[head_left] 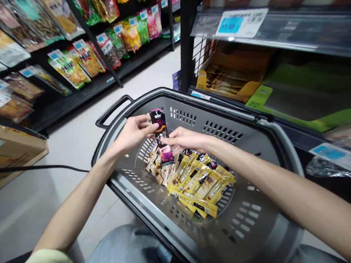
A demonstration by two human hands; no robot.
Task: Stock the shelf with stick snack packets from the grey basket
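Inside a grey shopping basket point(284, 157), both my hands grip a dark stick packet point(162, 135) with purple ends and a cup printed near its bottom. My left hand point(135, 131) pinches its upper part between thumb and fingers. Lower down, my right hand point(185, 139) closes on the packet's other edge; its fingertips are partly hidden behind it. Just below, on the basket floor, lies a pile of yellow stick packets point(199, 178). Beige stick packets point(156, 164) lie at the pile's left side, and a few dark ones peek out at the back.
Right of the basket stand shelves with a yellow-edged carton point(224, 84) of sticks and a green carton point(302, 114). Snack bags point(69, 67) fill the racks at left. A cardboard box point(8, 149) sits on the floor. The basket's black handle point(112, 109) sticks out at its left.
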